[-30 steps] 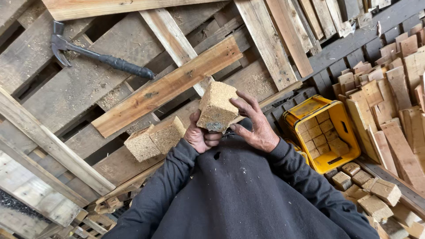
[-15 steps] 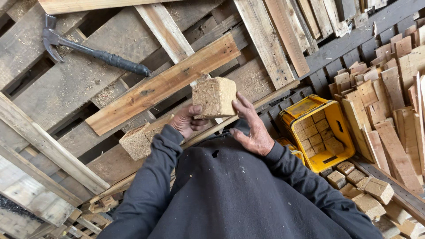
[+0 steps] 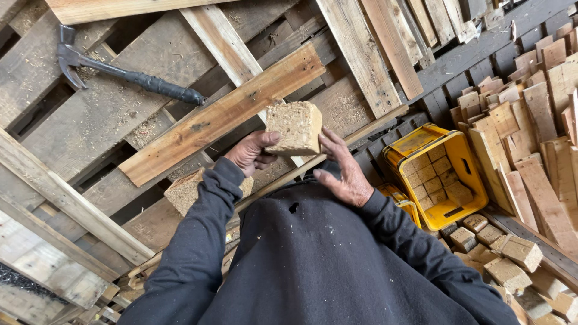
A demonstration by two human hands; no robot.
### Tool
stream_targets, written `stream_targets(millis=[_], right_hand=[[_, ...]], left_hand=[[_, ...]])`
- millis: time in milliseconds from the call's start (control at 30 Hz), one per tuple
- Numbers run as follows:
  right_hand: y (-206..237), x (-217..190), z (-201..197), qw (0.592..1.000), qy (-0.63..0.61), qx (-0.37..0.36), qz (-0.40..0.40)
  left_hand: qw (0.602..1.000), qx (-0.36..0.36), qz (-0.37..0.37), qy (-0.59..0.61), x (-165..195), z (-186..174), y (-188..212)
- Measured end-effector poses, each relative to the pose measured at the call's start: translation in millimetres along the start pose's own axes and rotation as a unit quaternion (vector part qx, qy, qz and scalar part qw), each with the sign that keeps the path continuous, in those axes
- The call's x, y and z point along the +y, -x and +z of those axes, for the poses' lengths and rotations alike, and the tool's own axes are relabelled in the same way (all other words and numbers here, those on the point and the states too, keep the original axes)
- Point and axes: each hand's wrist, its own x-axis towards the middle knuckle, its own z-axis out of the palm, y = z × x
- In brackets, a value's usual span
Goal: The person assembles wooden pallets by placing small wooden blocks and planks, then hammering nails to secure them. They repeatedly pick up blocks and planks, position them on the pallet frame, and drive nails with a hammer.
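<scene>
Both hands are up on one pressed-wood block, a pale, crumbly cube held in the air above the pallet boards. The left hand has its grip closed on the block's lower left edge, thumb across the near face. The right hand rests fingertips against the right face, fingers spread and fairly straight, so it steadies more than it clamps.

By my reading, this is the handling stage: the block is lifted clear and being held for a look or a turn, not set anywhere.

Just below the left sleeve a second block of the same stuff lies on the boards, partly hidden by the arm. A loose plank runs slantwise across the pallet behind the held cube, and a hammer with a black handle lies well apart at the upper left. To the right sits a yellow crate already packed with blocks in rows, with more blocks scattered on the floor beside it.

Any next move calls for a firmer hold from the right hand, since the material looks flaky at the corners.
</scene>
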Motion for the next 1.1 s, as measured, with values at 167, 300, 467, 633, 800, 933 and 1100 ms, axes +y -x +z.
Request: stream_targets(millis=[167, 300, 467, 633, 800, 933, 1100], right_hand=[[-29.9, 2.2, -3.2, 0.973, -0.208, 0.055, 0.084], [-45.1, 3.6, 17.1, 0.962, -0.254, 0.03, 0.095], [-34.3, 24.6, 78.5, 0.976, 0.215, -0.02, 0.03], [-18.1, 62.9, 142.3, 0.932, 0.349, 0.1, -0.012], [7.7, 77.9, 170.8, 0.902, 0.413, 0.063, 0.11], [17.1, 63.2, 195.3, 0.898, 0.4, 0.162, 0.091], [12.0, 37.9, 227.0, 0.929, 0.345, 0.118, 0.056]], left_hand=[[0.986, 0.005, 0.147, -0.074, -8.1, 34.8, -2.9], [0.957, 0.113, 0.15, -0.222, -25.1, 21.1, 30.2], [0.912, 0.283, 0.102, -0.278, -39.5, -43.8, 126.2], [0.666, 0.269, -0.058, -0.693, -61.5, -52.6, 157.0], [0.606, 0.282, 0.051, -0.742, -86.8, -55.7, 152.7], [0.628, 0.275, 0.034, -0.727, -90.8, -62.8, 157.7], [0.698, 0.335, 0.062, -0.63, -74.5, -59.4, 180.0]])
